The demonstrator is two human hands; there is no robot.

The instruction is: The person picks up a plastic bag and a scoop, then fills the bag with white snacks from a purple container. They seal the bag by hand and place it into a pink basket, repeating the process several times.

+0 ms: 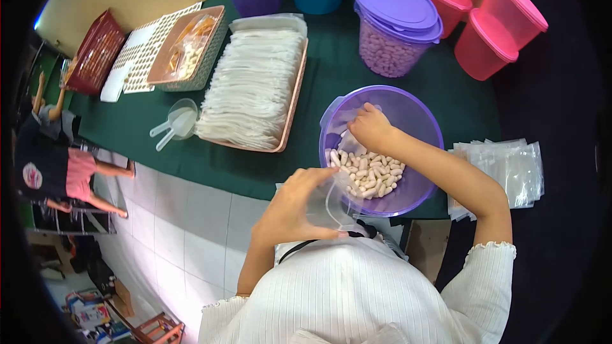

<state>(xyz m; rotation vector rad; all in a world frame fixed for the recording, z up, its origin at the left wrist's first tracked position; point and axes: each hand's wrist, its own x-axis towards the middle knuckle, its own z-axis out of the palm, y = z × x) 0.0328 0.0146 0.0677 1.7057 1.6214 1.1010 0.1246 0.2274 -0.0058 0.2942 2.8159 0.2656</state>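
A purple see-through tub (428,178) stands at the table's front edge with many pale, oblong nut-like snack pieces (373,175) in its bottom. My right hand (370,129) reaches inside, fingers closed on a translucent scoop (350,142) whose bowl is at the pieces. Just outside the near left rim, my left hand (294,207) curls around a clear plastic bag (326,202), thumb below and fingers above. The bag appears to be held with its mouth towards the tub. No pieces can be made out inside it.
A basket (294,114) of filled white packets stands left of the tub. Beside it lie a cup and scoop (182,121). Clear bags (503,175) are stacked to the right. A lidded purple tub (396,28) and pink tubs (488,41) stand behind. Another person (48,153) is at far left.
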